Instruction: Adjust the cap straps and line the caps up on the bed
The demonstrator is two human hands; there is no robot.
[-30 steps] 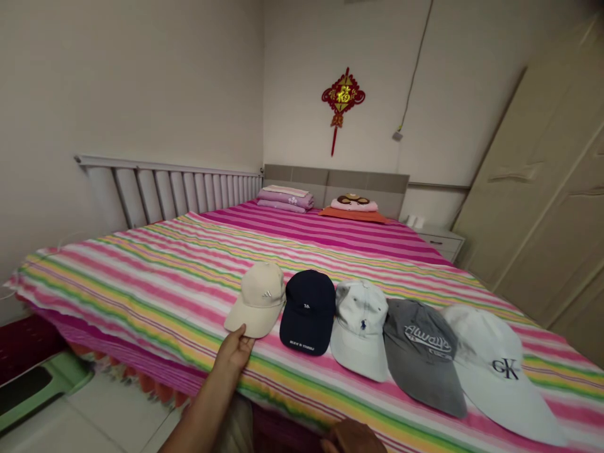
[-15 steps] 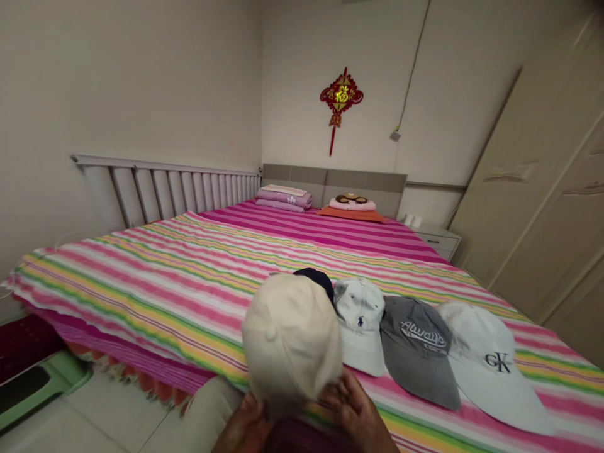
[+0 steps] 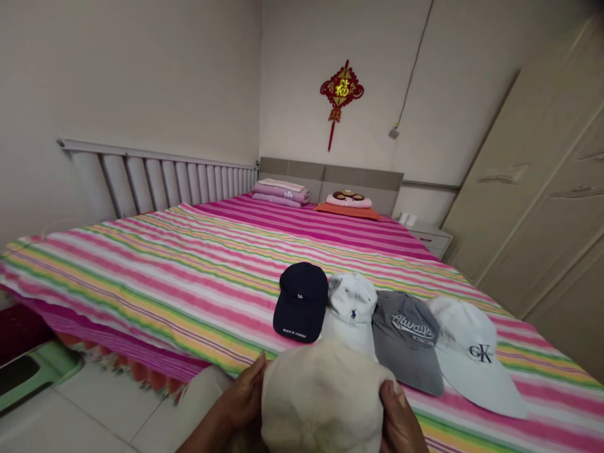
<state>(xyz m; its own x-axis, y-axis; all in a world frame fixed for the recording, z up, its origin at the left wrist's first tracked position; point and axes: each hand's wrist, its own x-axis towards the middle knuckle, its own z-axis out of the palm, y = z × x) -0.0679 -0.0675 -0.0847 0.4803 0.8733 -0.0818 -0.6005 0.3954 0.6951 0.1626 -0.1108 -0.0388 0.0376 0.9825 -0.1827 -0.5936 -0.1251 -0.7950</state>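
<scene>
I hold a beige cap close to me at the bottom of the view, crown toward the camera. My left hand grips its left side and my right hand grips its right side. On the striped bedspread just beyond lie a navy cap, a white cap with a small logo, a grey cap with white lettering and a white cap with dark letters, side by side.
Folded pink bedding and a pillow lie at the headboard. A radiator runs along the left wall, a wardrobe stands on the right, a nightstand is beside the bed. A green stool sits on the floor at left.
My left hand lifted the beige cap off the bed's left end of the row, and both hands now hold it low and near me. The other caps stayed put.
</scene>
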